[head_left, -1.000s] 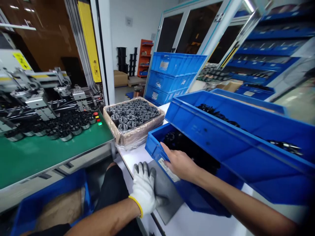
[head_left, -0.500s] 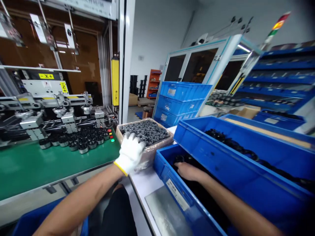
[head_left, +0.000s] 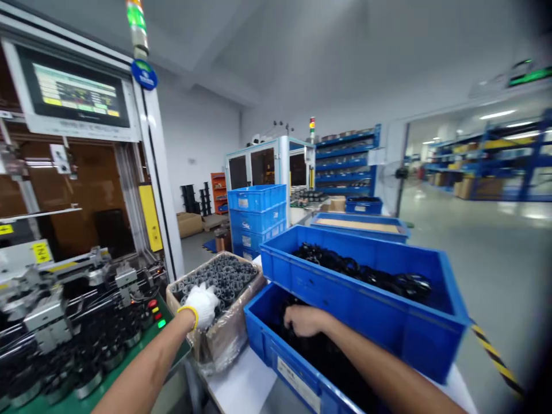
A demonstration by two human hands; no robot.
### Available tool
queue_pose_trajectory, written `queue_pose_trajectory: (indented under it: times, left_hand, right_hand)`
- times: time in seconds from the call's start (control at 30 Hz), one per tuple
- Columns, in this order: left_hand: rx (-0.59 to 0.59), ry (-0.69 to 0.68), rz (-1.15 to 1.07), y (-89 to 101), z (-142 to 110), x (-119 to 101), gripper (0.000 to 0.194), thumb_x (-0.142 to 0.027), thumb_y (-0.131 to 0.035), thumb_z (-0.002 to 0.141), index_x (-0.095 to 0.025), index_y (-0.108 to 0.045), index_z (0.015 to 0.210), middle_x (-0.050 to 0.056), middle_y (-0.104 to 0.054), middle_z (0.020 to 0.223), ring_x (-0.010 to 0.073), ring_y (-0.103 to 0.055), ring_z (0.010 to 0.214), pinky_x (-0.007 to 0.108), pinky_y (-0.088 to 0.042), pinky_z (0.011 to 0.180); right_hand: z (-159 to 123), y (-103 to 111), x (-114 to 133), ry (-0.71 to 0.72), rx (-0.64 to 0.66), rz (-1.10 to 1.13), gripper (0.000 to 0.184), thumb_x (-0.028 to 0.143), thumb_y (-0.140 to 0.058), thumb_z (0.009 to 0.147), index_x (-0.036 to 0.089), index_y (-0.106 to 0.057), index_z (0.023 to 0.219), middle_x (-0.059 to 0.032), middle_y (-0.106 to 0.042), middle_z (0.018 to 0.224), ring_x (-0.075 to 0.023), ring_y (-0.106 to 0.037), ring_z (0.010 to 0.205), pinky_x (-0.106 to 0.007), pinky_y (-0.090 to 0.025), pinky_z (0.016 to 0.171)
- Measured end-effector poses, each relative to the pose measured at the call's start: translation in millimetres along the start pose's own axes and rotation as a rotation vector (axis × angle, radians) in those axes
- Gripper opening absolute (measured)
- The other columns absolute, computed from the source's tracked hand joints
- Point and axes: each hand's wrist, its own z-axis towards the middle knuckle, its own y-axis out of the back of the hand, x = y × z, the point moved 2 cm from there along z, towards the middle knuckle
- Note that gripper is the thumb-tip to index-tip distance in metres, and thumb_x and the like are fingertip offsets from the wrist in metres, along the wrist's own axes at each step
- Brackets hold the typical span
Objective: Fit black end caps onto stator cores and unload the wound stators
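My left hand (head_left: 202,305), in a white glove with a yellow cuff, is at the near side of a plastic-wrapped cardboard box (head_left: 230,339). Its fingers bend down among the grey ring-shaped parts (head_left: 230,273) packed inside; whatever they hold is hidden. Bare and curled, my right hand (head_left: 305,320) is down in the lower blue bin (head_left: 263,339). The fingers close at a black plastic part (head_left: 290,303), mostly hidden by the hand. More black parts lie in the dark of that bin.
A larger blue bin (head_left: 366,307) with black rings (head_left: 345,264) stands behind my right forearm. At left, a machine's green table (head_left: 125,368) carries black-and-metal parts (head_left: 90,359) beside red and green buttons (head_left: 156,310). Stacked blue crates (head_left: 257,215) stand beyond the box.
The view has swung right and up, showing the machine's screen and more room at right. My left hand has come over the box, its fingers now bent into the parts. My right hand stays in the bin.
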Motion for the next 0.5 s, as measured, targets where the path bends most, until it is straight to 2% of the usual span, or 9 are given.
queue_pose_trajectory:
  times: [0.07, 0.13, 0.17, 0.23, 0.3, 0.37, 0.4, 0.47, 0.5]
  left_hand:
    - [0.043, -0.016, 0.002, -4.3, 9, -3, 0.029, -0.023, -0.062, 0.074, -0.015, -0.080, 0.095, 0.020, -0.066, 0.131, 0.0418, -0.060, 0.117, 0.054, -0.049, 0.093]
    - [0.044, 0.002, -0.006, -12.8, 16, -6, 0.031, -0.021, -0.065, 0.072, -0.011, -0.079, 0.096, 0.026, -0.064, 0.131, 0.0442, -0.059, 0.121, 0.057, -0.046, 0.100]
    - [0.023, 0.021, -0.014, -17.6, 18, -7, 0.032, -0.019, -0.064, 0.072, -0.009, -0.079, 0.099, 0.028, -0.061, 0.135, 0.0454, -0.056, 0.126, 0.060, -0.042, 0.104]
    - [-0.038, 0.061, -0.045, -26.4, 19, -7, 0.034, -0.018, -0.061, 0.076, -0.007, -0.078, 0.104, 0.031, -0.054, 0.143, 0.0465, -0.049, 0.134, 0.062, -0.037, 0.110]
    - [-0.097, 0.099, -0.080, -31.8, 12, -6, 0.034, -0.022, -0.058, 0.082, -0.008, -0.076, 0.108, 0.028, -0.048, 0.150, 0.0457, -0.045, 0.139, 0.059, -0.036, 0.112]
    - [-0.205, 0.138, -0.136, -32.4, -3, -7, 0.035, -0.028, -0.055, 0.089, -0.011, -0.074, 0.112, 0.023, -0.046, 0.154, 0.0423, -0.041, 0.142, 0.055, -0.036, 0.115]
    - [-0.299, 0.161, -0.201, -31.3, -13, -9, 0.034, -0.030, -0.053, 0.091, -0.012, -0.073, 0.113, 0.020, -0.046, 0.155, 0.0392, -0.042, 0.142, 0.053, -0.035, 0.116]
    - [-0.501, 0.232, -0.447, -30.5, -39, -15, 0.030, -0.034, -0.054, 0.092, -0.017, -0.071, 0.111, 0.015, -0.054, 0.148, 0.0327, -0.049, 0.135, 0.047, -0.039, 0.113]
    - [-0.560, 0.279, -0.627, -32.7, -54, -20, 0.027, -0.035, -0.057, 0.090, -0.019, -0.070, 0.108, 0.013, -0.061, 0.140, 0.0299, -0.056, 0.126, 0.044, -0.044, 0.108]
  right_hand:
    - [4, 0, -1, -0.079, 0.135, 0.024, 0.025, -0.002, -0.068, 0.062, 0.021, -0.078, 0.064, 0.0012, -0.072, 0.059, -0.0135, -0.067, 0.054, -0.019, -0.045, 0.051]
    - [10, 1, -1, -0.168, 0.185, 0.020, 0.013, 0.012, -0.070, 0.077, 0.018, -0.080, 0.080, -0.0041, -0.077, 0.076, -0.0171, -0.072, 0.070, -0.022, -0.051, 0.063]
    - [13, 0, 0, -0.209, 0.192, 0.010, 0.014, 0.018, -0.070, 0.081, 0.017, -0.080, 0.090, -0.0065, -0.078, 0.084, -0.0190, -0.073, 0.079, -0.024, -0.052, 0.070]
    - [15, 0, 3, -0.267, 0.192, -0.017, 0.022, 0.023, -0.069, 0.085, 0.015, -0.078, 0.104, -0.0099, -0.078, 0.097, -0.0217, -0.073, 0.092, -0.028, -0.053, 0.082]
    - [15, -2, 8, -0.289, 0.199, -0.037, 0.021, 0.022, -0.070, 0.085, 0.014, -0.077, 0.104, -0.0110, -0.077, 0.101, -0.0229, -0.072, 0.096, -0.030, -0.053, 0.087]
    - [13, -3, 12, -0.293, 0.201, -0.048, 0.017, 0.018, -0.069, 0.085, 0.013, -0.077, 0.099, -0.0117, -0.077, 0.100, -0.0238, -0.072, 0.096, -0.030, -0.053, 0.089]
    - [12, -3, 14, -0.292, 0.197, -0.049, 0.015, 0.017, -0.069, 0.084, 0.013, -0.078, 0.096, -0.0120, -0.077, 0.099, -0.0241, -0.072, 0.095, -0.030, -0.053, 0.088]
    - [10, -4, 16, -0.277, 0.171, -0.043, 0.015, 0.014, -0.067, 0.084, 0.014, -0.078, 0.095, -0.0118, -0.077, 0.099, -0.0242, -0.072, 0.094, -0.030, -0.054, 0.087]
    - [9, -5, 17, -0.261, 0.149, -0.035, 0.016, 0.013, -0.065, 0.085, 0.014, -0.077, 0.095, -0.0115, -0.076, 0.099, -0.0240, -0.072, 0.094, -0.031, -0.054, 0.088]
